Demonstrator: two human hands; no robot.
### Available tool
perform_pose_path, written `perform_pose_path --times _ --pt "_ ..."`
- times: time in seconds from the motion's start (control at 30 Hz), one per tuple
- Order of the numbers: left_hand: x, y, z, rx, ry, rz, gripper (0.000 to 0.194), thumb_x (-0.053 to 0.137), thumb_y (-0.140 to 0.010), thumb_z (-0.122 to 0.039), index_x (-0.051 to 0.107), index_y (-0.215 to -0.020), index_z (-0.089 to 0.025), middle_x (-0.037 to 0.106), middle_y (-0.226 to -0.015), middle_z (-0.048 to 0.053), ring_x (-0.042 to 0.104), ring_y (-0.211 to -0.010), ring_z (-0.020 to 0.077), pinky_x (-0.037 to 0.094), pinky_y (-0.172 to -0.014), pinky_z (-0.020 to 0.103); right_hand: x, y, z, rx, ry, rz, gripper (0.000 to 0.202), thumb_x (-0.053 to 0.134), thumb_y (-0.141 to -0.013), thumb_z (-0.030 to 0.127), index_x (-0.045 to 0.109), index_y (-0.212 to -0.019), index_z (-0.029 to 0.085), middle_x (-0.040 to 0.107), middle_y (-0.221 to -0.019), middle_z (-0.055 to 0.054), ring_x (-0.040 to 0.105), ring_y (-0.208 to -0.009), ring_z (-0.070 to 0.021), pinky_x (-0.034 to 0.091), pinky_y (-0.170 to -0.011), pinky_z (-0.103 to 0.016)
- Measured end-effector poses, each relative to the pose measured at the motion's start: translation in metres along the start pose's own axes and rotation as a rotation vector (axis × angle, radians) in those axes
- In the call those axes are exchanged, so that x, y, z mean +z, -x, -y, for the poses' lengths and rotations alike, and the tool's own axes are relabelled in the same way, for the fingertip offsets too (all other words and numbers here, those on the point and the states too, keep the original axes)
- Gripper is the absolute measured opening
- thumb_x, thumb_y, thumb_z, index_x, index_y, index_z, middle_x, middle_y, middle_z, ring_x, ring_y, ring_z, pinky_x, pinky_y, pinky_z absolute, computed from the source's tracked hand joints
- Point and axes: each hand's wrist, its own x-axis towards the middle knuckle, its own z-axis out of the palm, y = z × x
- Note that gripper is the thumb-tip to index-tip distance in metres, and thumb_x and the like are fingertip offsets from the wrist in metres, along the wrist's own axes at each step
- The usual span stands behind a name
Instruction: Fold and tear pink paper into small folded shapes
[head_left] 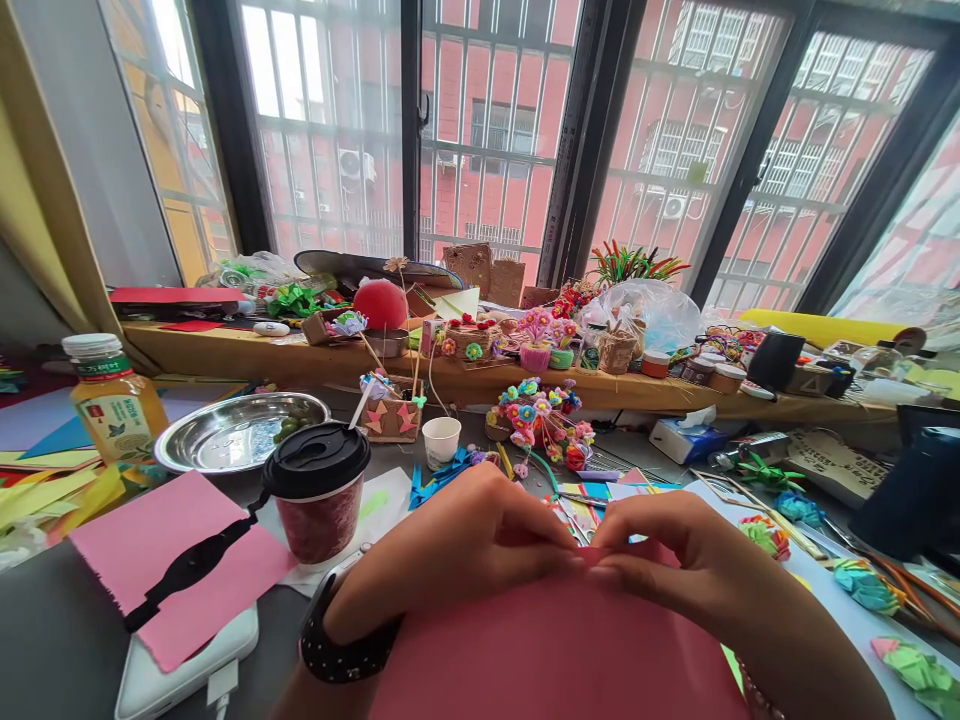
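A large sheet of pink paper (562,650) fills the lower middle of the head view. My left hand (465,545) pinches its top edge between thumb and fingers. Right beside it my right hand (667,560) grips the same edge, the two sets of fingertips almost touching. The paper's lower part runs out of the picture. Behind the hands lie scissors (577,515), partly hidden. Another pink paper piece (191,560) lies at the left, with a black strap (196,566) across it.
A lidded coffee cup (319,500) stands left of my hands, near a steel plate (240,425) and a juice bottle (112,400). A white power bank (187,660) lies at the front left. Folded paper flowers (866,585) lie on the right. Crafts crowd the windowsill (480,380).
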Motion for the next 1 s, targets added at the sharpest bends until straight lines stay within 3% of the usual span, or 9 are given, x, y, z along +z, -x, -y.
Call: perform_pose_path --times 0.57,0.7,0.83,1.0 --pt "-0.001 -0.004 0.002 -0.035 0.039 -0.063 0.020 0.050 -0.077 -0.019 0.069 -0.077 -0.014 0.065 -0.068 -0.001 0.051 -0.060 0.0090 0.037 -0.055 0.014 0.000 -0.009 -0.011 -0.054 -0.025 -0.040 0.008 0.062 -0.071 0.021 0.065 -0.066 0.017 0.066 -0.067 0.000 0.059 -0.066 -0.0132 0.048 -0.060 -0.021" --pt "-0.001 -0.006 0.006 -0.012 -0.003 -0.007 0.017 0.052 -0.077 -0.021 0.067 -0.079 -0.014 0.062 -0.066 -0.003 0.049 -0.059 0.0072 0.034 -0.054 0.014 0.001 -0.010 -0.011 -0.027 -0.054 0.011 0.009 0.060 -0.072 0.021 0.064 -0.067 0.016 0.066 -0.068 -0.001 0.060 -0.068 -0.0140 0.048 -0.062 -0.021" --pt "-0.002 -0.011 0.013 -0.061 -0.070 0.045 0.021 0.064 -0.067 -0.033 0.064 -0.078 -0.015 0.053 -0.062 -0.006 0.045 -0.058 0.0073 0.029 -0.049 0.015 -0.001 -0.011 -0.013 -0.036 -0.013 0.012 0.009 0.059 -0.073 0.021 0.064 -0.068 0.016 0.066 -0.069 -0.001 0.060 -0.069 -0.0147 0.049 -0.063 -0.022" --pt "0.000 -0.013 0.019 -0.105 -0.076 0.088 0.022 0.061 -0.069 -0.035 0.062 -0.070 -0.013 0.045 -0.056 -0.006 0.040 -0.056 0.0072 0.023 -0.045 0.017 -0.004 -0.011 -0.017 -0.011 0.018 0.079 0.009 0.063 -0.070 0.024 0.066 -0.077 0.018 0.066 -0.073 -0.001 0.060 -0.070 -0.0156 0.048 -0.059 -0.021"
